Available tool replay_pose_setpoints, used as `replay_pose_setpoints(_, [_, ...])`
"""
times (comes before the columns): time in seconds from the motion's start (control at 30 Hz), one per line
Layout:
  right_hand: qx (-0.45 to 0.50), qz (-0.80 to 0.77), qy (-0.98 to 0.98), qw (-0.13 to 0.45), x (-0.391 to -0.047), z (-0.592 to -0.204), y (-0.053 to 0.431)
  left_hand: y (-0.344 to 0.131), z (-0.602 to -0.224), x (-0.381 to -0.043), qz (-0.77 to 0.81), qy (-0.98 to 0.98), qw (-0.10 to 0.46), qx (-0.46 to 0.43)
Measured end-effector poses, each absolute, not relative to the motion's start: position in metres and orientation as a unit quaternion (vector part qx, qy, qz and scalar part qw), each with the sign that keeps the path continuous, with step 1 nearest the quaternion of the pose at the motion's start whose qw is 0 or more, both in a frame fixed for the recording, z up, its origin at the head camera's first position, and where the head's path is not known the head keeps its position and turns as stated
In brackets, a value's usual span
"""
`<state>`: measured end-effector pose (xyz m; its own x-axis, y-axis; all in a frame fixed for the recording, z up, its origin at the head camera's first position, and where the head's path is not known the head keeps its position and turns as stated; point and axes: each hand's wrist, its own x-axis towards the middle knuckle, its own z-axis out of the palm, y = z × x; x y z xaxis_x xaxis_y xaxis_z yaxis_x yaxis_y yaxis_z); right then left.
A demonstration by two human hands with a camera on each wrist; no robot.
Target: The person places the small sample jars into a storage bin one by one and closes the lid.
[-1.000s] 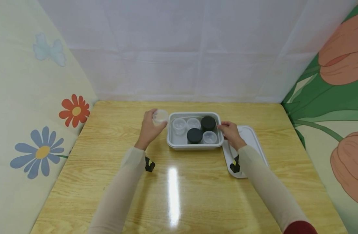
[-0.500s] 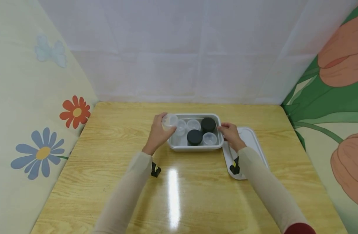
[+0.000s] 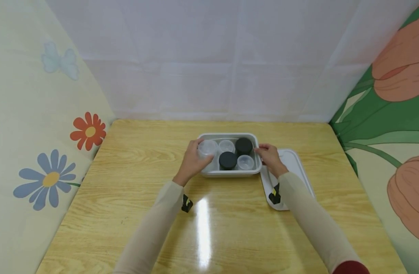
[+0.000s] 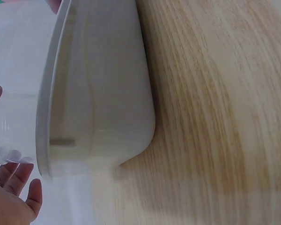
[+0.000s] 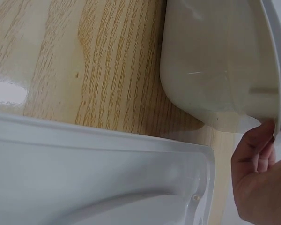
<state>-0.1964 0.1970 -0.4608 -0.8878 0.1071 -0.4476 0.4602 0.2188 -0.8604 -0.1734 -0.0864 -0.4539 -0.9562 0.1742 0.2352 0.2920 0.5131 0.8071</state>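
Note:
My left hand (image 3: 193, 161) grips a clear plastic cup (image 3: 207, 147) at the left end of a white plastic box (image 3: 230, 173). In the left wrist view, the cup (image 4: 14, 124) shows just above the box rim (image 4: 44, 112), with fingers (image 4: 19, 180) round its side. The right hand (image 3: 269, 155) pinches the box's right rim; thumb and fingers lie on either side of it in the right wrist view. Inside the box are two black-lidded jars (image 3: 243, 145) and more clear cups (image 3: 245, 162). A clear cup at the left end is hidden behind the held one.
A white lid (image 3: 295, 167) lies on the wooden table (image 3: 154, 236) to the box's right, partly under my right forearm. Behind the table hangs a white cloth (image 3: 209, 87); floral-printed panels (image 3: 401, 137) stand at both sides.
My left hand has carried the clear cup rightward from beside the box to over its left end. The right hand stays on the rim.

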Motion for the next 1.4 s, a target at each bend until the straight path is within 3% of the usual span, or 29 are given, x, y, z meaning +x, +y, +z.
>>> replay_pose_setpoints(0.97, [0.18, -0.598, 0.768, 0.137, -0.198, -0.463, 0.196, -0.092, -0.468, -0.166, -0.331, -0.925, 0.062, -0.174])
replay_pose_setpoints(1.4, [0.185, -0.6, 0.766, 0.138, -0.199, -0.464, 0.196, -0.095, -0.473, -0.169, -0.338, -0.921, 0.055, -0.184])
